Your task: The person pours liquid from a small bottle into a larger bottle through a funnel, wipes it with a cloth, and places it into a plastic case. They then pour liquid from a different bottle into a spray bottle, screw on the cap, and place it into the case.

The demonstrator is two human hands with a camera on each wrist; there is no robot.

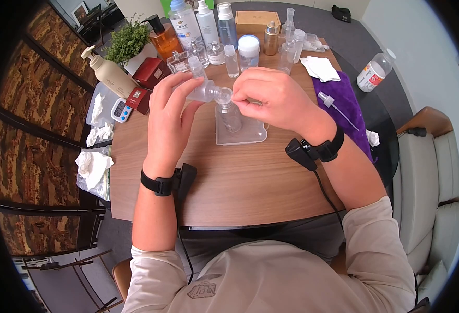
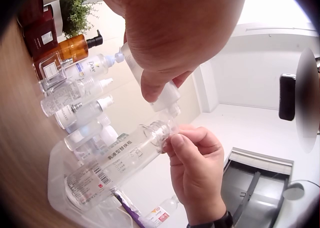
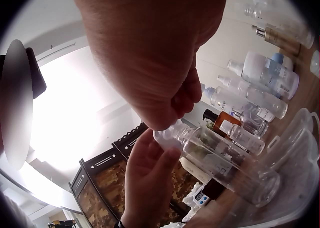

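Note:
A clear pump-lotion type bottle [image 1: 230, 119] with printed text on its side stands without a cap in a shallow clear plastic tray [image 1: 251, 137]. At its mouth sits a small clear funnel-like piece [image 1: 223, 95], which my right hand [image 1: 277, 99] pinches at the edge between thumb and fingers. My left hand [image 1: 171, 107] grips a small translucent bottle [image 1: 202, 92], tipped so that its neck meets the clear piece. In the left wrist view the neck of this tilted bottle [image 2: 167, 98] points down toward the opening. Most of its body is hidden behind the left palm.
Several toiletry bottles, including a Dove bottle [image 1: 184, 23], line the table's far side. Dark red boxes [image 1: 151, 72] and a timer [image 1: 120, 110] stand left. A spray pump head [image 1: 327, 99] lies on a purple cloth [image 1: 347, 107] at right. Tissues [image 1: 92, 166] lie at the left edge.

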